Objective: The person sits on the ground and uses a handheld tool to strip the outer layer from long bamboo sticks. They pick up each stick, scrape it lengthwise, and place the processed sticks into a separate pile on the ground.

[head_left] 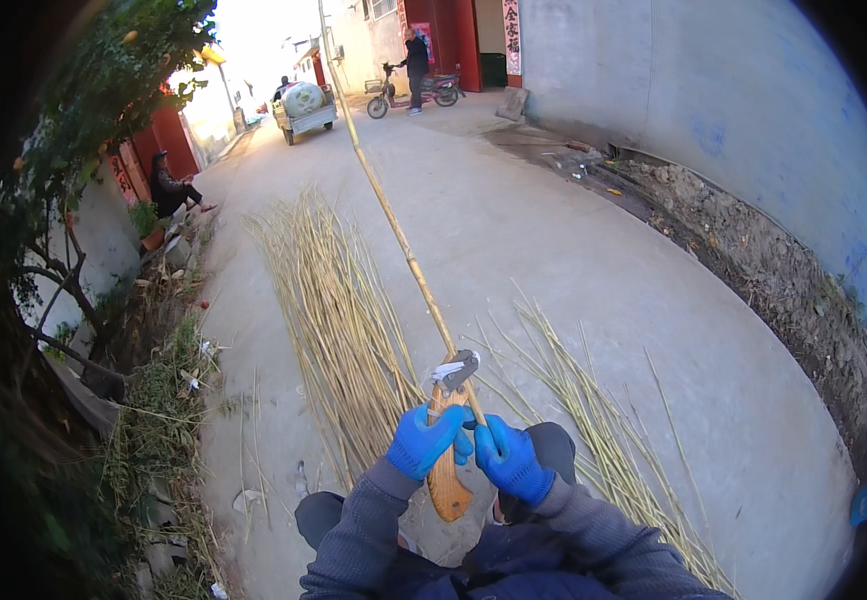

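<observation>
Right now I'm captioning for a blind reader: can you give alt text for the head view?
Two blue-gloved hands, left hand and right hand, grip a wooden-handled tool against a long bamboo cane. Piles of thin canes lie on the concrete lane.

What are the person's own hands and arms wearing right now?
Both the left hand and the right hand wear bright blue gloves with a smooth, coated look. Each forearm is covered by a long grey knitted sleeve with a ribbed cuff that meets the glove at the wrist. No markings show.
</observation>
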The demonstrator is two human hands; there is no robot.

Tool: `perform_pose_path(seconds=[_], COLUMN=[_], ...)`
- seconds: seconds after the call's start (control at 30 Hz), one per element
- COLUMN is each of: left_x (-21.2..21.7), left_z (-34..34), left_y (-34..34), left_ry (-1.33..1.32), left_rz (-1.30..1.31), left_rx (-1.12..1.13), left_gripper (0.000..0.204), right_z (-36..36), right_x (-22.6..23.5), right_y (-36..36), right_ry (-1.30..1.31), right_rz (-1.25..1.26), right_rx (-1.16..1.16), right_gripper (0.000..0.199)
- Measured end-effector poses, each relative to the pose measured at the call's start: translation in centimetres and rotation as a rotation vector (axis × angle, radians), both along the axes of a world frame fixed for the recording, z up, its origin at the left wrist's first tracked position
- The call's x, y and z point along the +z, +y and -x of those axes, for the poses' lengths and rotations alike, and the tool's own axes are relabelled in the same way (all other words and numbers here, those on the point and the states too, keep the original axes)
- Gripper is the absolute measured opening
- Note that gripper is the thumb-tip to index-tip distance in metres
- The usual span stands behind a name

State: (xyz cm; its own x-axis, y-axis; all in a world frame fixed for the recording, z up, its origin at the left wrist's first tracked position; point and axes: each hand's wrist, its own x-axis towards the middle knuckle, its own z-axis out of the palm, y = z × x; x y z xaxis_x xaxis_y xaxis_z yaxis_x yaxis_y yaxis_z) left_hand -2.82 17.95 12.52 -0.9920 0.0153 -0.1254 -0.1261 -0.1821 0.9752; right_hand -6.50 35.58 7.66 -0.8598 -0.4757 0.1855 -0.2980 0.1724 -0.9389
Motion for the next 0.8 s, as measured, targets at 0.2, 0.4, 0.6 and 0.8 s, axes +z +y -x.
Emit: perform_pose_path(seconds=[0.2,0.4,0.6,0.8], left_x=[-1.9,-1.9,-6.2,-7.2], left_z=[2.4,8.6,9.7,8.0], left_y=[0.6,-7.3,-0.9,3.5], left_ry=[-0.136,-0.03,-0.136,-0.147], left_rz=[-0.128,-0.25,-0.078,-0.118], left_rx=[0.196,0.404,0.1,-0.001], left_gripper=[0.032,0.041,0.048,0.045], right_z=[0.7,-7.9,-12.3,-6.9], right_x=[-2.3,-3.6,-2.8,-3.5], right_y=[3.3,19.1,27.1,19.8], right_ry=[0.548,0.192,-0.067,-0.582], right_rz=[-0.26,-0.527,-0.614,-0.174], right_rx=[-0.099,0.126,0.038,0.126], right_gripper=[0.014,0.016,0.028,0.04])
